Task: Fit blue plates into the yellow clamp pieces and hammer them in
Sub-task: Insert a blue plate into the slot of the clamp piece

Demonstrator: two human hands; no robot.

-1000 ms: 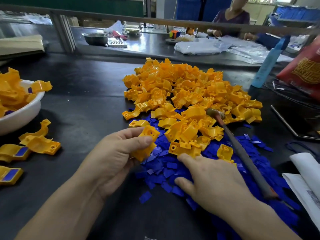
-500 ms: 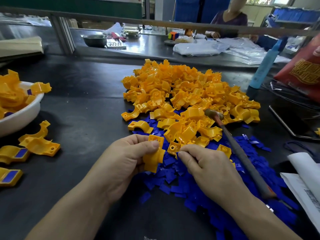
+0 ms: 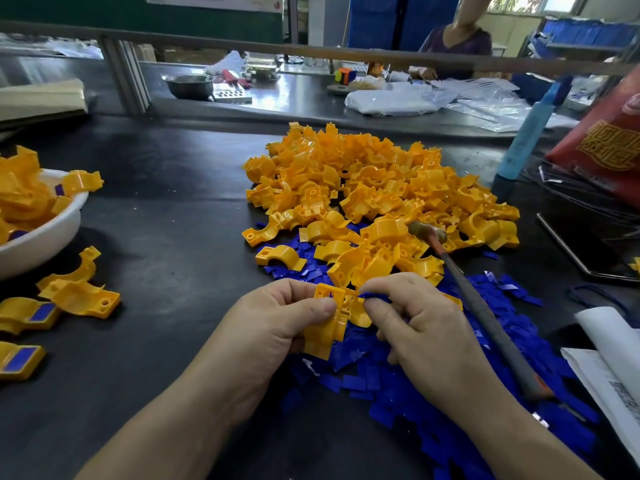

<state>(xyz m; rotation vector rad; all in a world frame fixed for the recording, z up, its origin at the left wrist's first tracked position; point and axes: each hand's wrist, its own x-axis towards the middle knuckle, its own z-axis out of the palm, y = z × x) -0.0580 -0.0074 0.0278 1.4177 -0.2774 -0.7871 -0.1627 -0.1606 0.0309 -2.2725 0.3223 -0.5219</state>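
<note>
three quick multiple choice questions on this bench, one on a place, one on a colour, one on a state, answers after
1. Where does the hammer lie?
A. on a wall hook
B. across the blue plates, head against the yellow clamp pile
C. inside a drawer

2. What colour is the bowl at far left?
A. white
B. green
C. black

3. What is the left hand doing?
A. lying flat and empty
B. gripping a yellow clamp piece
C. waving in the air

Answers:
1 B, its handle crosses the blue plates and nobody holds it.
2 A, its wall shows white.
3 B, thumb and fingers curl round the piece while the right hand pinches a blue plate at it.
</note>
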